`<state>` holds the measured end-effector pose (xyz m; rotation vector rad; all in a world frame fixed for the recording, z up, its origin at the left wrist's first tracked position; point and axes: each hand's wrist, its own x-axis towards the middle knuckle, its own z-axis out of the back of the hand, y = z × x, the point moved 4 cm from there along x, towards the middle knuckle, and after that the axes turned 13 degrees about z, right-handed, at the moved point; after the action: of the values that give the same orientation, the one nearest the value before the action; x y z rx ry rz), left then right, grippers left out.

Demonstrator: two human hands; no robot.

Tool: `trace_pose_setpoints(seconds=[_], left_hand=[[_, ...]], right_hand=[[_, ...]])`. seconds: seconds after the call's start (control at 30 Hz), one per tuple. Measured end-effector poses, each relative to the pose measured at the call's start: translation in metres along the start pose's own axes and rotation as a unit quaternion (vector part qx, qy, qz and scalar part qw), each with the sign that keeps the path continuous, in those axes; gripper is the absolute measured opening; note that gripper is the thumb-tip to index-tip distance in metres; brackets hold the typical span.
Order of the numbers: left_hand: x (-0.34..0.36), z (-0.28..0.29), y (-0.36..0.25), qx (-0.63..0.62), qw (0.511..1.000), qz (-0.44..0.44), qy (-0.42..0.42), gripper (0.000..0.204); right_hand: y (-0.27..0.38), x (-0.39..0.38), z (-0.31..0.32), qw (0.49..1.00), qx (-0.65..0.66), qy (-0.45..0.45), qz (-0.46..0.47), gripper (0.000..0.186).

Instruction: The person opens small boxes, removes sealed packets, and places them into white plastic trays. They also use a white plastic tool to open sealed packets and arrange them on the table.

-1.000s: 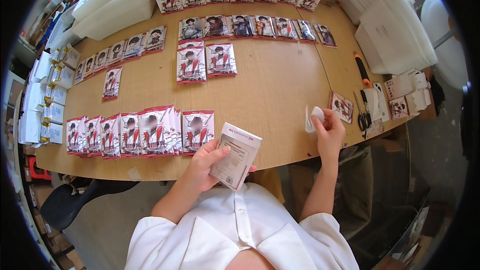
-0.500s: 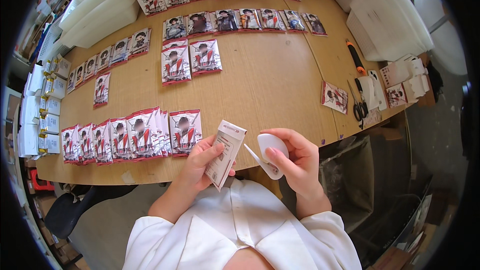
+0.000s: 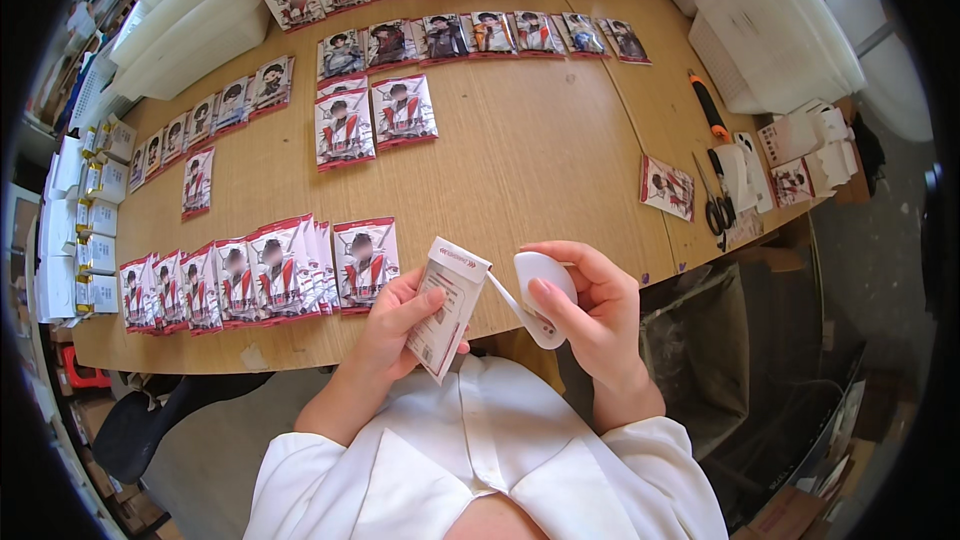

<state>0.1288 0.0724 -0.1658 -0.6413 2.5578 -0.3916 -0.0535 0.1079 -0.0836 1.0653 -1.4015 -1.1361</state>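
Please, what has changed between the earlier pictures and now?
The right hand moved left, bringing the white tool from the table's right side close to the packet in the left hand; that packet turned slightly edge-on. Both hands kept their hold. The scissors and other packets stayed put.

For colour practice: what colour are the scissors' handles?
Black scissors' handles, clearest in the head view.

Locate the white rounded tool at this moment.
In the head view, just right of centre, the white rounded tool is in the right hand, its thin arm near the packet in the left hand.
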Motion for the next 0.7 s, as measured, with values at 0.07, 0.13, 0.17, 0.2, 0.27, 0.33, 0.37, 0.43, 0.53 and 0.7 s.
trace_pose_setpoints(seconds=[0.07,0.13,0.17,0.2,0.27,0.33,0.37,0.43,0.53,0.7], left_hand=[[-0.002,-0.001,-0.002,0.039,0.999,-0.02,-0.013,0.033],[-0.005,-0.007,-0.006,0.09,0.995,-0.044,-0.031,0.032],[-0.006,-0.003,-0.006,0.132,0.989,-0.052,-0.043,0.032],[-0.007,0.004,-0.005,0.174,0.981,-0.059,-0.055,0.033],[-0.01,0.008,-0.007,0.232,0.968,-0.067,-0.07,0.033],[-0.014,0.004,-0.011,0.267,0.959,-0.067,-0.074,0.033],[-0.015,0.003,-0.012,0.275,0.956,-0.064,-0.075,0.033],[-0.018,0.0,-0.013,0.292,0.951,-0.058,-0.078,0.033],[-0.021,-0.01,-0.015,0.374,0.923,-0.051,-0.069,0.033],[-0.021,-0.018,-0.011,0.4,0.914,-0.051,-0.054,0.031]], right_hand=[[0.001,0.0,0.002,1.0,-0.022,0.014,-0.002,0.023],[0.002,0.001,0.006,0.998,-0.044,0.031,-0.007,0.022],[0.004,0.001,0.007,0.998,-0.058,0.038,0.001,0.022],[0.006,0.002,0.007,0.996,-0.071,0.045,0.009,0.022],[0.01,0.004,0.008,0.992,-0.102,0.066,0.034,0.021],[0.013,0.007,0.009,0.984,-0.136,0.094,0.068,0.02],[0.013,0.007,0.009,0.981,-0.144,0.1,0.084,0.02],[0.012,0.007,0.009,0.974,-0.16,0.111,0.117,0.02],[0.011,0.006,0.008,0.96,-0.2,0.124,0.15,0.02],[0.007,0.008,0.009,0.962,-0.18,0.157,0.135,0.018]])
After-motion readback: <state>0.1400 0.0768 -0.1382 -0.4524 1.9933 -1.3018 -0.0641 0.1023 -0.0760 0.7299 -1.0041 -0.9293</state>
